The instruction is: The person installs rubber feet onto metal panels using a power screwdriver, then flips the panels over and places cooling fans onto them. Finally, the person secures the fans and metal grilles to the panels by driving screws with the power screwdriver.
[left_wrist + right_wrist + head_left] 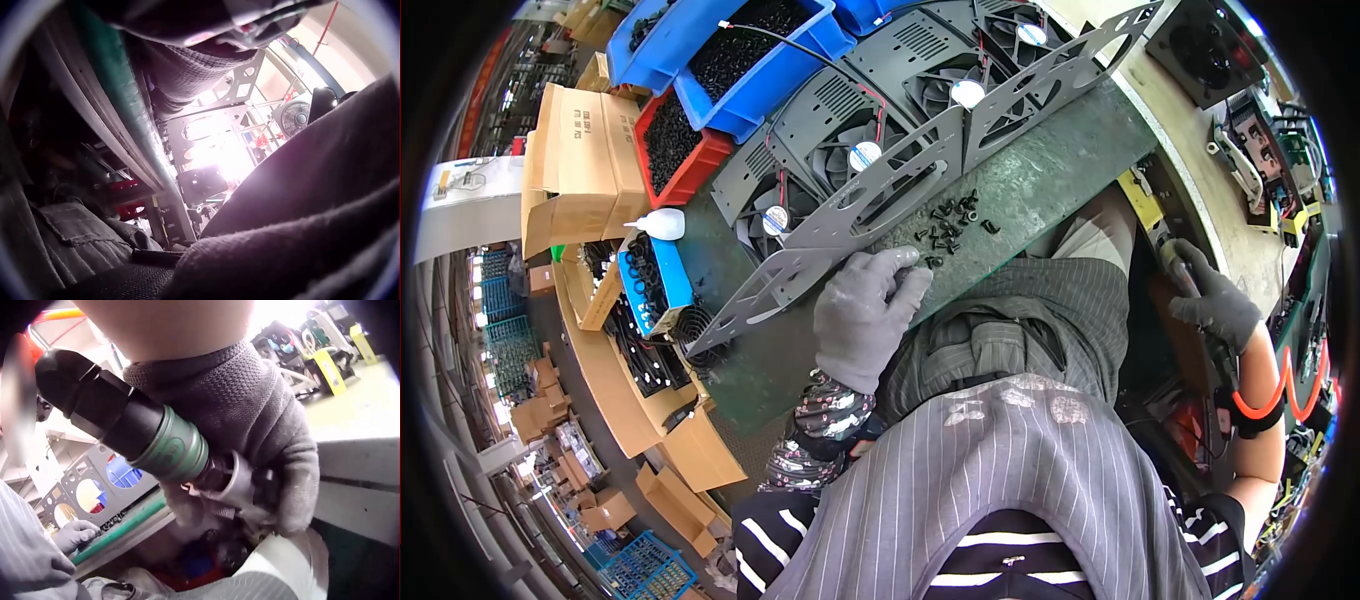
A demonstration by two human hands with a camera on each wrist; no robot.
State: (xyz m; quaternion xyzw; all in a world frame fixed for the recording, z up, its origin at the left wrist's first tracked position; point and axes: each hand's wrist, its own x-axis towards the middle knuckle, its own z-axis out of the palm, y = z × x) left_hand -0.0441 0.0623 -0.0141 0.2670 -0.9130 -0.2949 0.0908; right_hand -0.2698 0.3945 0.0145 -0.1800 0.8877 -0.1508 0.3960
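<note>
The gloved left hand (865,315) rests at the bench edge with bent fingers, beside a loose group of black screws (945,232); no object shows between its thumb and forefinger. In the right wrist view this left hand (78,534) is small, below perforated metal panels (84,490). Out to the side, the gloved right hand (1222,308) grips an air tool whose black and green hose fitting (172,447) points back past the wrist. The right hand (250,419) hides part of the tool body. The left wrist view shows mostly cloth and glare, without the left fingers.
Grey panels with fans (865,155) stand along the bench (1050,170). Blue bins (745,95), a red bin (710,150) and cartons (575,150) are at the left. An orange coiled hose (1285,400) hangs by the right forearm. Another table (1200,150) carries parts.
</note>
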